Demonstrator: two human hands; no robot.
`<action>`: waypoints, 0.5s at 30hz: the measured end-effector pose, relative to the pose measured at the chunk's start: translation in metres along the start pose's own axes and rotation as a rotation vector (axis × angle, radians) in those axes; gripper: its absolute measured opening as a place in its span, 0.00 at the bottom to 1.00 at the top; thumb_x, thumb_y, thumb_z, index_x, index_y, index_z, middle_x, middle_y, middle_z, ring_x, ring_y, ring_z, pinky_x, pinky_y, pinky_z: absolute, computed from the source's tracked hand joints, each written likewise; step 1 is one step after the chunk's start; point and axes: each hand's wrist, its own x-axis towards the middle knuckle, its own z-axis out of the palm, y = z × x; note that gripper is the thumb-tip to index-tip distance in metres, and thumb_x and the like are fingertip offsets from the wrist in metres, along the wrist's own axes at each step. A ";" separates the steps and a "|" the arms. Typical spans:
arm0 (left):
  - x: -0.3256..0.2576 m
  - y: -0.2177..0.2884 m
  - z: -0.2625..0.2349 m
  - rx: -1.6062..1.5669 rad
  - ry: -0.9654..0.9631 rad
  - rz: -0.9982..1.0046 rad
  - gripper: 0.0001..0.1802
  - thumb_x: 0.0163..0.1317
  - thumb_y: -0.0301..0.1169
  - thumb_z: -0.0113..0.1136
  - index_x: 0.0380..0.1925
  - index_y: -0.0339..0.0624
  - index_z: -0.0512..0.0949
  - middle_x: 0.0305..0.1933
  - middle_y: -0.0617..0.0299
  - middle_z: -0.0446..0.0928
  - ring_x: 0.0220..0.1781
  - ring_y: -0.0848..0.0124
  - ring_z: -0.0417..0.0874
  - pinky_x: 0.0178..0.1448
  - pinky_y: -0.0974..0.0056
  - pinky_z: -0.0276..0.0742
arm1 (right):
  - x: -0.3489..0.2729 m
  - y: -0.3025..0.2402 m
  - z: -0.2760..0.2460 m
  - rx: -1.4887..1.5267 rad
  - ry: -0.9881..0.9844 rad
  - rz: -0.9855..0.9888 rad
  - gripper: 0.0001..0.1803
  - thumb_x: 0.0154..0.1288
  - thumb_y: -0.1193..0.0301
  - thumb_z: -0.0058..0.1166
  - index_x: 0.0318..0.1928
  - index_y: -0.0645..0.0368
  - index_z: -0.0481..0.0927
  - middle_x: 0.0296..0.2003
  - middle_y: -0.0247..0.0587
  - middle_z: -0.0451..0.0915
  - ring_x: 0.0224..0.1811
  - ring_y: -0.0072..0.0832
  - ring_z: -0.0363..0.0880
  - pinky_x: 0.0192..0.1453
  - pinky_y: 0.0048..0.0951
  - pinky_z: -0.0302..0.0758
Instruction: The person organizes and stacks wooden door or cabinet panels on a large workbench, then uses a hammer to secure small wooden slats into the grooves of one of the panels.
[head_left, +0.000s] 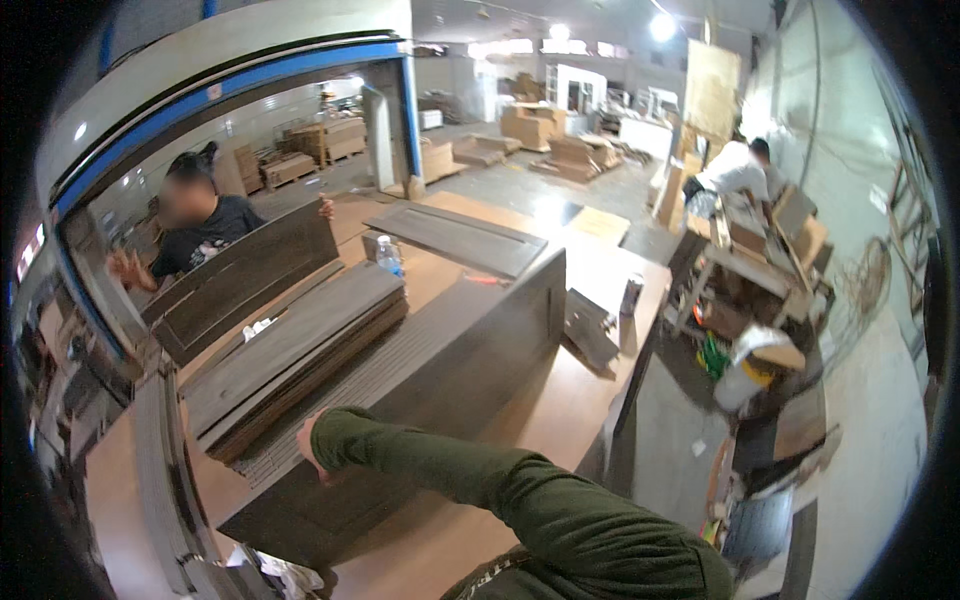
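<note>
With the right grip clamped on the upper edge of the dark panel, which stretches rightward and away from it, a firm hold that keeps the far end off the stacked boards beyond should prevent scuffs.

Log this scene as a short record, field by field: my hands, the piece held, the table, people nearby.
Right hand: gripping the upper edge of a dark panel
Left hand: out of view
Panel position: on edge, slanting across the table
Beside it, to the left: stack of flat panels
Also on table: clear bottle, dark can
Across the table: co-worker holding up a second panel
Far right: another person, bent over a cluttered bench
</note>
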 end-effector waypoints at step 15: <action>-0.154 -0.115 0.206 0.311 -0.642 -1.024 0.25 0.32 0.37 0.69 0.34 0.46 0.73 0.16 0.53 0.70 0.22 0.54 0.74 0.26 0.56 0.68 | -0.136 0.139 0.082 0.250 0.883 0.444 0.42 0.49 0.32 0.38 0.47 0.57 0.76 0.48 0.46 0.74 0.53 0.42 0.70 0.62 0.46 0.57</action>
